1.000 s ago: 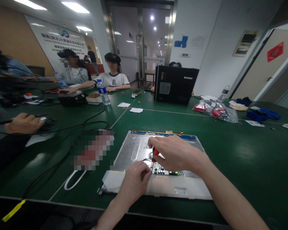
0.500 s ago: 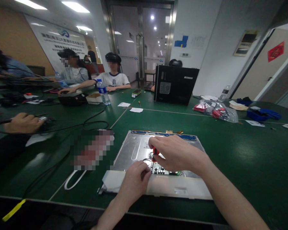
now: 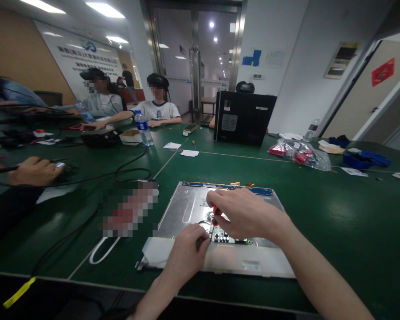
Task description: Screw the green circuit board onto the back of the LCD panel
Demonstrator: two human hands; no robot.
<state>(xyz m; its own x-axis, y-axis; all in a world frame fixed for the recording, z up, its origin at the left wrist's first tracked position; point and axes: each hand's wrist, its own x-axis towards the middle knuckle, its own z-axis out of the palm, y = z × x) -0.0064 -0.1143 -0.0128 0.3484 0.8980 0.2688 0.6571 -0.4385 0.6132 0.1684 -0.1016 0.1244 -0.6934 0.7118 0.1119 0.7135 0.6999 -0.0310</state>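
Observation:
A flat metal display panel [image 3: 173, 209] lies in front of me, with a blue circuit strip [image 3: 193, 183] along its far edge and a whitish cover strip [image 3: 226, 255] along the near one. My right hand [image 3: 243, 211] grips a red-and-black screwdriver [image 3: 216, 217], its shaft angled down at a small green circuit board [image 3: 223, 235] on the panel. Close to the screwdriver's tip, my left hand [image 3: 191, 246] rests on the cover strip with thumb and fingers pinched together. Whatever may be between those fingertips is hidden.
Left of the panel lies a blurred-out pouch-like item [image 3: 130, 209] with a white loop. A neighbour's hand [image 3: 33, 171] holds a cable farther left. A water bottle [image 3: 143, 128], a black computer case [image 3: 243, 118] and a plastic bag with red items [image 3: 300, 154] stand beyond.
The screwdriver's red handle has turned or tilted slightly in my right hand. Both my hands otherwise stay in place.

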